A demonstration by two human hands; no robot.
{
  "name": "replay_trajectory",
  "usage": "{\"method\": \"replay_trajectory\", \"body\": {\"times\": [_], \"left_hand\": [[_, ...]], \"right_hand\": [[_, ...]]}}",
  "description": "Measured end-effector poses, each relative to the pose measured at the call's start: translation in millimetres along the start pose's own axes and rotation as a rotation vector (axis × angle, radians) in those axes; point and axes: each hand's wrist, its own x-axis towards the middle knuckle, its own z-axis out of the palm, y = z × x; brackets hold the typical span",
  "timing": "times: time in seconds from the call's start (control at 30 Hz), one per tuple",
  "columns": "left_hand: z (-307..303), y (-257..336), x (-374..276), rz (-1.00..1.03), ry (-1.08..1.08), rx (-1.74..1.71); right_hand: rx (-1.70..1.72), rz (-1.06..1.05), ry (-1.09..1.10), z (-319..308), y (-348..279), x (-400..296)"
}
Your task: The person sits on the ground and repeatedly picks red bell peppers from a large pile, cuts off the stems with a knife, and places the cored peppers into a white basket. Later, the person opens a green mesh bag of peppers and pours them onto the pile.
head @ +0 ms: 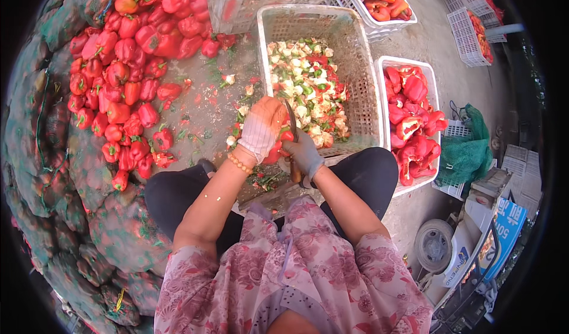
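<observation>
My left hand (263, 125), in a white knit glove stained orange, is closed around a red bell pepper (273, 154). The pepper is mostly hidden beneath the glove and fingers. A knife with a dark curved blade (292, 118) and a wooden handle (295, 172) is gripped in my right hand (304, 151), which wears a greyish glove. Its blade points away from me, close beside my left fingers. Just beyond both hands stands a plastic crate (366, 89) holding pale pepper cores with green stems and red scraps.
Whole red peppers (129, 85) are heaped on the ground at left, against stacked mesh sacks (58, 165). A white crate (433, 74) of cut peppers stands at right. Farther out are another pepper crate (411, 20), green netting (466, 156) and a wheeled vehicle (433, 247).
</observation>
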Motion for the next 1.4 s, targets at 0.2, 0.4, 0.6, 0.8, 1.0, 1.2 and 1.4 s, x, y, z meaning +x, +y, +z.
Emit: {"method": "replay_trajectory", "body": {"times": [0.2, 0.4, 0.6, 0.8, 1.0, 1.2, 1.4], "left_hand": [[-38, 51, -19, 0.039, -0.111, 0.472], [-8, 8, -17, -0.073, -0.277, 0.327], [-12, -2, -18, 0.070, -0.347, 0.179], [3, -15, -34, 0.086, -0.129, 0.229], [-5, 28, -37, 0.312, -0.238, 0.329], [-12, 18, -23, -0.412, -0.146, -0.768], [-16, 24, -18, -0.772, -0.429, -1.415]], "right_hand": [[-0.521, -0.267, 0.314, -15, -76, -8], [-0.903, -0.572, 0.432, -15, -78, -12], [-0.960, -0.541, 0.406, -9, -81, -14], [-0.553, -0.283, 0.277, -28, -75, -5], [-0.307, -0.192, 0.205, -50, -35, 25], [-0.309, -0.183, 0.231, -42, -45, 13], [-0.812, -0.366, 0.345, -41, -75, -1]]}}
